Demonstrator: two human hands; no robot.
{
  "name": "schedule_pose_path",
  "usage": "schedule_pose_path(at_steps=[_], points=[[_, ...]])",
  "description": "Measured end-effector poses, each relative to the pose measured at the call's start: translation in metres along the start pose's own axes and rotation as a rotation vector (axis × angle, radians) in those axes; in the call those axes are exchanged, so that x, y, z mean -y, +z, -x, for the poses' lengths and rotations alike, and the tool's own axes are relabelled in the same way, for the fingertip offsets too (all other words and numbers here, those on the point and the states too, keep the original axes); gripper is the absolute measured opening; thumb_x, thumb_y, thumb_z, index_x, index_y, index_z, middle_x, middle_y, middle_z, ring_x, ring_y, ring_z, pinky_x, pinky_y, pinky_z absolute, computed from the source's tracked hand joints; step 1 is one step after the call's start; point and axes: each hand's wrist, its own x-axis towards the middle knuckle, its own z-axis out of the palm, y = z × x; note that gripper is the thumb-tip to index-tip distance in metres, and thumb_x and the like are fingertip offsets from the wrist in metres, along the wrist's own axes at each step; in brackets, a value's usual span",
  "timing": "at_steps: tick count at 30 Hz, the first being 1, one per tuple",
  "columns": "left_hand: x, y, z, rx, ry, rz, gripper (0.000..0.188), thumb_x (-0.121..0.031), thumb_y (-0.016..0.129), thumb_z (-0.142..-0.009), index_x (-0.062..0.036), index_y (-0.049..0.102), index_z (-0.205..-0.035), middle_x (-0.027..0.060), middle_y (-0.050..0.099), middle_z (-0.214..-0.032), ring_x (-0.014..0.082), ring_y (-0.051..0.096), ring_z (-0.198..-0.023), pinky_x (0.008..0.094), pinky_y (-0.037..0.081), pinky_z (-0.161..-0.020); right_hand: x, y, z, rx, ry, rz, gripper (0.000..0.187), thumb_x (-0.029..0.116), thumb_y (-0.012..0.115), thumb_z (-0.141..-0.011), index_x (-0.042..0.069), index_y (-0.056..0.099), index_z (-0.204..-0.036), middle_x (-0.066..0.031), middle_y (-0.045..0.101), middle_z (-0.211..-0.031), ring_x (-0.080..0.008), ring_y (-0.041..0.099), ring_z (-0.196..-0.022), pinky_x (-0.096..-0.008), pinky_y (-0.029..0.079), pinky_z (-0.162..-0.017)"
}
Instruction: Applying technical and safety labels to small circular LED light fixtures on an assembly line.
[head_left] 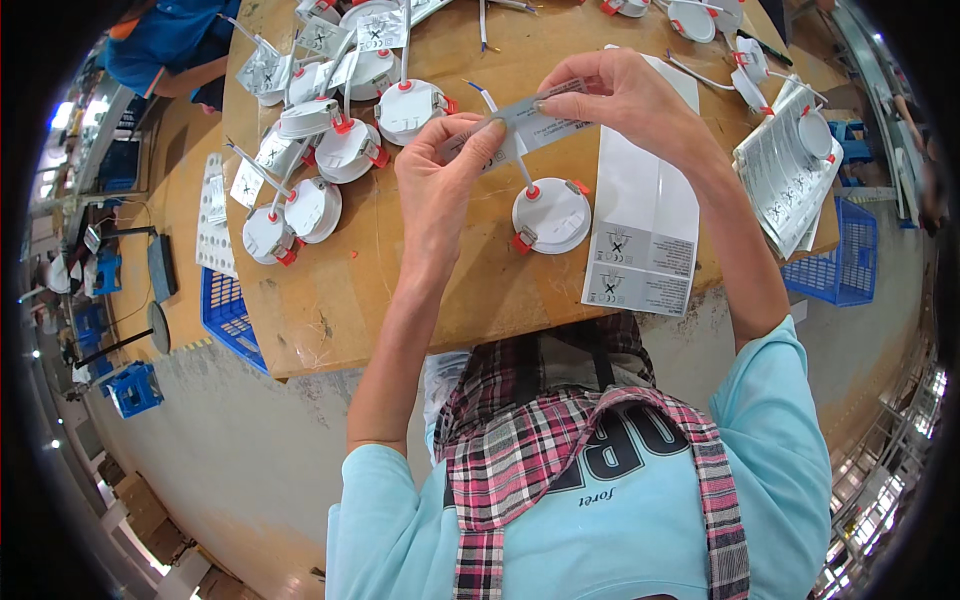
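My left hand [450,170] and my right hand [625,105] pinch the two ends of a silver-grey printed label [535,127], stretched between them. It crosses in front of the cable of a round white downlight [552,217] with red clips, which lies on the table below my hands. The cable's bare wire ends [483,95] poke out above the label. Right of that downlight lies a white label sheet [645,210]; grey labels remain on its lower end, while its upper part is bare backing.
Several white downlights [345,150], some with labels round their cables, crowd the left of the cardboard-topped table [400,320]. A stack of label sheets [785,170] with a downlight on it sits at the right edge. Blue crates [835,250] stand beside the table. Another person [170,50] is at far left.
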Motion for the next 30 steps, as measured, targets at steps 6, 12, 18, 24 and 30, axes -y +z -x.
schedule_pose_path(at_steps=[6,12,18,24,30], points=[[0.006,-0.011,-0.01,0.034,-0.087,0.004,0.014,-0.013,0.07,-0.081,-0.0018,0.064,-0.087,0.0032,0.066,-0.084,0.0068,0.058,-0.078,0.022,0.043,-0.077,-0.014,0.012,-0.007,-0.007,0.023,-0.072,0.021,0.017,0.065,-0.084,-0.002,0.066,-0.094,-0.0038,0.064,-0.08,-0.0088,0.06,-0.075,-0.0221,0.048,-0.07],[0.008,-0.014,-0.016,0.044,-0.123,0.027,0.014,-0.012,0.069,-0.081,-0.0015,0.063,-0.089,0.0044,0.066,-0.085,0.0076,0.059,-0.078,0.0224,0.044,-0.078,-0.019,0.015,-0.01,-0.028,0.05,-0.117,0.023,0.018,0.064,-0.085,-0.002,0.065,-0.097,-0.0046,0.064,-0.083,-0.0091,0.061,-0.077,-0.0217,0.049,-0.072],[0.011,-0.015,-0.019,0.057,-0.12,0.034,0.013,-0.01,0.069,-0.081,-0.0017,0.062,-0.089,0.0046,0.066,-0.086,0.0079,0.059,-0.079,0.0228,0.045,-0.078,-0.022,0.016,-0.012,-0.034,0.043,-0.136,0.024,0.017,0.065,-0.085,-0.001,0.064,-0.099,-0.005,0.065,-0.085,-0.0098,0.061,-0.079,-0.0222,0.049,-0.073],[0.015,-0.013,-0.02,0.071,-0.113,0.067,0.012,-0.011,0.068,-0.082,-0.0031,0.062,-0.089,0.0038,0.066,-0.086,0.0071,0.06,-0.078,0.0226,0.045,-0.076,-0.026,0.016,-0.011,-0.044,0.032,-0.155,0.023,0.018,0.065,-0.085,-0.001,0.064,-0.1,-0.0053,0.065,-0.086,-0.0098,0.061,-0.079,-0.0223,0.049,-0.073],[0.013,-0.013,-0.018,0.094,-0.111,0.092,0.011,-0.011,0.068,-0.083,-0.0043,0.061,-0.088,0.0031,0.066,-0.086,0.0067,0.059,-0.078,0.0223,0.045,-0.076,-0.026,0.014,-0.01,-0.037,0.007,-0.096,0.024,0.021,0.063,-0.086,0.001,0.064,-0.1,-0.0056,0.065,-0.085,-0.0101,0.061,-0.08,-0.0227,0.049,-0.072]])
